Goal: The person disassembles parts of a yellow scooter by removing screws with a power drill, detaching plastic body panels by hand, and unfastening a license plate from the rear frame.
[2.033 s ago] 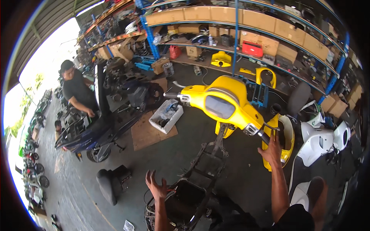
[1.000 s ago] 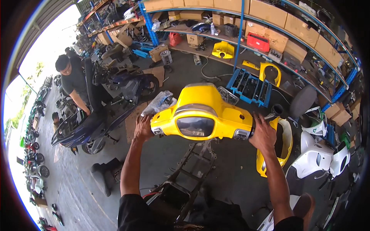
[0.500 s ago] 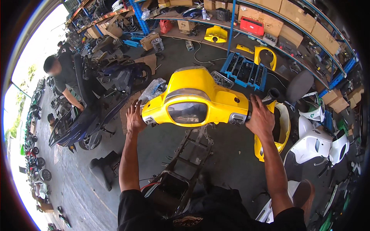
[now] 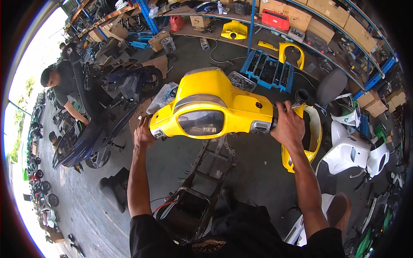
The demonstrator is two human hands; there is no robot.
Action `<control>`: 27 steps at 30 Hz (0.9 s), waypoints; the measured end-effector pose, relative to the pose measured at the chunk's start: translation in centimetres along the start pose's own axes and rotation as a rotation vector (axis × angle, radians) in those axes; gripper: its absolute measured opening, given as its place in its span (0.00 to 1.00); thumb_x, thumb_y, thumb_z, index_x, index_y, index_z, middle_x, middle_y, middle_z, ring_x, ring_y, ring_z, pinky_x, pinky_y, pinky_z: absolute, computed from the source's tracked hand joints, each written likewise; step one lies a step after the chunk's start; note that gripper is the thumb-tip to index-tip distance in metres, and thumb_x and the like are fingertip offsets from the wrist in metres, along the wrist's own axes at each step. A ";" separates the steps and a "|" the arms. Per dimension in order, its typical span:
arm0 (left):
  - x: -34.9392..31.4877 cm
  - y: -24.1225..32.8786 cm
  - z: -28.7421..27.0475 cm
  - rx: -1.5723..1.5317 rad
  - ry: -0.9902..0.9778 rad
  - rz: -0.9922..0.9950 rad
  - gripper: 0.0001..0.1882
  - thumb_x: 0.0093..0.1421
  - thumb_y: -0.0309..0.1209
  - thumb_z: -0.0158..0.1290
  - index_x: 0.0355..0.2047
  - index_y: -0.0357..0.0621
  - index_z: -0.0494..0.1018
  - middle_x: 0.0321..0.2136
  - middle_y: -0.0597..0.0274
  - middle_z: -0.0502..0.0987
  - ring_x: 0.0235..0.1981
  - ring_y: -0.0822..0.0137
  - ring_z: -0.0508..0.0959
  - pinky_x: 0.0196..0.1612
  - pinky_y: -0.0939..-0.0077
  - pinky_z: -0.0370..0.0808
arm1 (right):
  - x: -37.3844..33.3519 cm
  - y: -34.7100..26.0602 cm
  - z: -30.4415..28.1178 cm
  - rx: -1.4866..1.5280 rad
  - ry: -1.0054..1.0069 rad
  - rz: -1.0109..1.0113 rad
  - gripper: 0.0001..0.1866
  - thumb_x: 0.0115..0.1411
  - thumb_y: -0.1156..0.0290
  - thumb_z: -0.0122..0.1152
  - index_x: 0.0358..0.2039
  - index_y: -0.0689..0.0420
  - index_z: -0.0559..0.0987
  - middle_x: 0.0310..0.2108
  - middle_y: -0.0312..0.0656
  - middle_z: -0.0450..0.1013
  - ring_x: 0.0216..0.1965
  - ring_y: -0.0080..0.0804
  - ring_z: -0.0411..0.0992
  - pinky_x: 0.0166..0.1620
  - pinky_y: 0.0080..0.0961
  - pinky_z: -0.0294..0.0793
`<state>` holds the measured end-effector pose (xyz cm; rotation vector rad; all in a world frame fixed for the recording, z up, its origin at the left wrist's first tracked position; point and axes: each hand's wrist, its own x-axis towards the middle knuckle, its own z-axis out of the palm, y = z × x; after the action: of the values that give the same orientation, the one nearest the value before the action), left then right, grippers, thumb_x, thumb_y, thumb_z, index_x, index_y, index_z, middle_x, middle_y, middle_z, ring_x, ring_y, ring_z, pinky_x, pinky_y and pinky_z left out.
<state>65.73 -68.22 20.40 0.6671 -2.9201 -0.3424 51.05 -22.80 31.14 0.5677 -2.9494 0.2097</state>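
A yellow scooter handlebar cover (image 4: 241,112) with a dark instrument window (image 4: 201,123) stands in front of me. My left hand (image 4: 143,133) is closed round the handlebar grip at its left end; the hand hides most of that grip. At the other end, my right hand (image 4: 287,125) wraps the right handlebar grip, a dark bit of which shows beside the cover. Grey switch panels sit inboard of both hands. Below and behind the cover, a bare dark scooter frame (image 4: 208,176) runs toward me between my arms.
A yellow body panel (image 4: 319,127) and white fairings (image 4: 350,151) lie at my right. Beyond the handlebar stand an open blue toolbox (image 4: 269,73) and shelves with boxes and yellow parts. To the left, a person (image 4: 64,88) bends over a dark blue scooter (image 4: 101,124).
The handlebar has shifted slightly left and up in view, along with the surroundings. My left hand's fingers, spread over the grip before, have curled round it. My right hand stays on its grip.
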 end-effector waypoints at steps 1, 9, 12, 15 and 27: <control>-0.3 0.4 -0.2 -0.005 0.088 0.077 0.36 0.38 0.34 0.67 0.50 0.48 0.67 0.49 0.55 0.70 0.48 0.51 0.73 0.48 0.59 0.72 | 0.1 0.1 -0.3 -0.013 -0.089 0.044 0.41 0.35 0.69 0.71 0.55 0.53 0.67 0.52 0.41 0.65 0.45 0.41 0.73 0.44 0.35 0.74; 0.4 2.6 -0.1 0.047 0.077 -0.040 0.37 0.43 0.35 0.63 0.56 0.52 0.64 0.56 0.61 0.66 0.49 0.54 0.73 0.50 0.60 0.72 | 1.9 1.8 -0.5 0.034 0.024 -0.023 0.38 0.34 0.69 0.71 0.51 0.51 0.70 0.50 0.41 0.66 0.46 0.43 0.72 0.44 0.38 0.75; -1.5 0.8 -0.2 0.019 0.274 -0.091 0.34 0.45 0.39 0.62 0.54 0.54 0.66 0.56 0.61 0.66 0.49 0.55 0.73 0.49 0.61 0.72 | 2.7 -0.9 0.3 -0.011 0.117 -0.093 0.35 0.34 0.69 0.72 0.48 0.51 0.71 0.47 0.40 0.67 0.48 0.40 0.69 0.45 0.36 0.74; -4.8 -1.5 1.5 -0.004 0.205 -0.254 0.24 0.48 0.31 0.57 0.47 0.46 0.69 0.45 0.55 0.74 0.42 0.53 0.76 0.44 0.60 0.73 | 2.2 -2.2 2.8 -0.001 0.215 -0.289 0.34 0.35 0.70 0.72 0.47 0.53 0.71 0.46 0.43 0.69 0.49 0.44 0.67 0.50 0.38 0.70; -54.8 21.0 19.5 -0.999 0.330 -1.058 0.18 0.56 0.36 0.51 0.47 0.49 0.71 0.39 0.55 0.78 0.41 0.54 0.78 0.45 0.60 0.73 | -2.2 0.5 4.8 -0.146 0.219 -0.717 0.36 0.47 0.58 0.67 0.56 0.53 0.65 0.53 0.48 0.64 0.54 0.54 0.62 0.51 0.48 0.66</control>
<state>102.77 -21.93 2.79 1.6877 -1.4868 -1.4249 52.43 -22.35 25.99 1.4078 -2.3423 -0.0212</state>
